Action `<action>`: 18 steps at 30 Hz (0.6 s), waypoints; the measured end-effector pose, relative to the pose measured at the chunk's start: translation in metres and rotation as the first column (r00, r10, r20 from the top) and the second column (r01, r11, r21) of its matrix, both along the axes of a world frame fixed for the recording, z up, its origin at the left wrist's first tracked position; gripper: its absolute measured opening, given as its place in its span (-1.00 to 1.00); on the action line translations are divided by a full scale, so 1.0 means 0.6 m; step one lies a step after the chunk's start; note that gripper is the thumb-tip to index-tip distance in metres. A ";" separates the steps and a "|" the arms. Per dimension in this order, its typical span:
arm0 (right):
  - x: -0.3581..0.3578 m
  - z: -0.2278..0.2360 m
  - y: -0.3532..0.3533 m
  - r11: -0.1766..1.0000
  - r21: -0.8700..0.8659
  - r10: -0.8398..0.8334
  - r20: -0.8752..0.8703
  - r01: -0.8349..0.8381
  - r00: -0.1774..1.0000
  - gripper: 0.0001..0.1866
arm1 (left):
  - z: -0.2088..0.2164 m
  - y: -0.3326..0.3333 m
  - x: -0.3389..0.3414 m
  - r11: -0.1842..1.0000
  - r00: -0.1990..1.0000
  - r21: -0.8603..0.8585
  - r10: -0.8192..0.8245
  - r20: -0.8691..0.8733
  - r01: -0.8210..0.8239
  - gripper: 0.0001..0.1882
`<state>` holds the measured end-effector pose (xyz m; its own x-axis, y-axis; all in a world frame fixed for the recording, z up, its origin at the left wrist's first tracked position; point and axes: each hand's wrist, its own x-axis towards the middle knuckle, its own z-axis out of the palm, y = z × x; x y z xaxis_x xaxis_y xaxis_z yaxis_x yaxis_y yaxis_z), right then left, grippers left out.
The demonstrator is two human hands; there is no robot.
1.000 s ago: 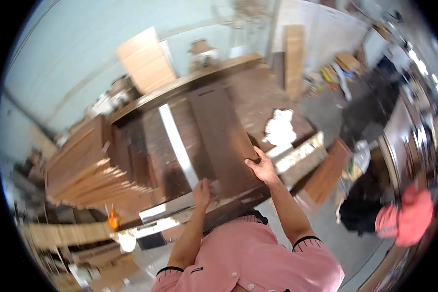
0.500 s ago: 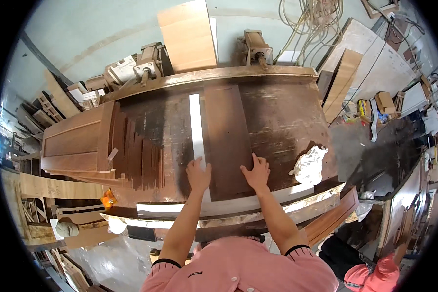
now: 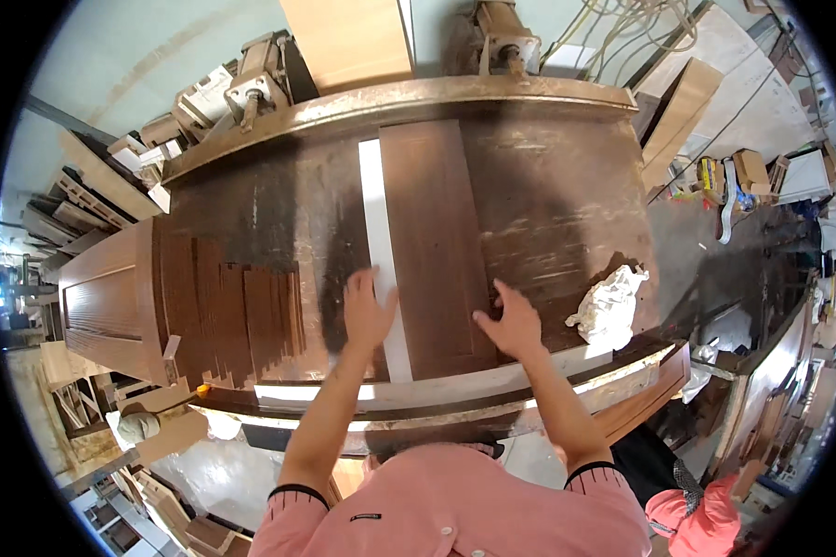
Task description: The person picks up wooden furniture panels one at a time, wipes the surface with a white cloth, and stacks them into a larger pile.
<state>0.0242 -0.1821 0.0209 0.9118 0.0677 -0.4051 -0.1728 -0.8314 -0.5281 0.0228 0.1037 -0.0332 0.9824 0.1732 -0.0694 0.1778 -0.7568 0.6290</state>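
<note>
A long brown wooden panel (image 3: 434, 251) lies lengthwise away from me on the dark worktable (image 3: 557, 204). Along its left side runs a narrow white strip (image 3: 375, 204). My left hand (image 3: 369, 311) is over the strip's left edge, fingers apart and holding nothing; I cannot tell whether it touches the strip. By the panel's right edge is my right hand (image 3: 513, 320), open, with thumb and fingers spread. Another white strip (image 3: 437, 388) lies crosswise along the table's near side, beyond the near rail (image 3: 474, 414).
Thin brown wooden pieces (image 3: 269, 306) fan out at left beside a stack of framed panels (image 3: 110, 297). A crumpled white cloth (image 3: 609, 308) lies at right. Behind the far rail (image 3: 390, 100) stand two metal cylinders, a left one (image 3: 253, 88) and a right one (image 3: 508, 42).
Both hands have lifted away from the panel and strip edges and moved slightly apart. My view has shifted forward over the table. The panel and strip remain side by side.
</note>
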 end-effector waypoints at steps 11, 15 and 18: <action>0.291 -0.116 0.116 0.985 0.006 -0.158 0.448 0.174 0.880 -0.35 | -0.034 -0.060 0.236 0.952 0.988 0.278 0.100 0.117 -0.129 -0.16; 0.299 -0.149 0.142 0.967 0.032 -0.225 0.567 0.251 0.792 -0.50 | -0.046 -0.064 0.232 0.952 0.976 0.273 0.082 0.204 -0.137 -0.19; 0.292 -0.154 0.143 0.965 0.052 -0.235 0.596 0.256 0.768 -0.60 | -0.049 -0.064 0.230 0.949 0.977 0.285 0.077 0.199 -0.133 -0.21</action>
